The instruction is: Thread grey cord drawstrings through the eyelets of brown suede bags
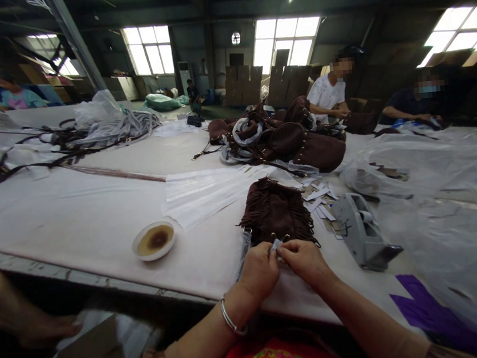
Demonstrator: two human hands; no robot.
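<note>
A dark brown fringed handbag [277, 212] lies on the white table in front of me, its near edge with brass rings toward my body. At that edge my left hand [260, 266] and my right hand [301, 257] meet, fingers pinched together. Between their fingertips is a small piece of pale, crinkled wrapping [276, 245]; what it covers is hidden. My left wrist wears a silver bangle. Clear plastic wrap [244, 253] runs along the bag's left side.
A white dish of brownish liquid [154, 241] stands at left, a grey tape dispenser [362, 232] at right beside scattered paper strips [322, 205]. Brown bags [285, 138] are heaped behind. Plastic sheeting [441, 200] covers the right side. Another person's arm [15, 304] reaches in at lower left.
</note>
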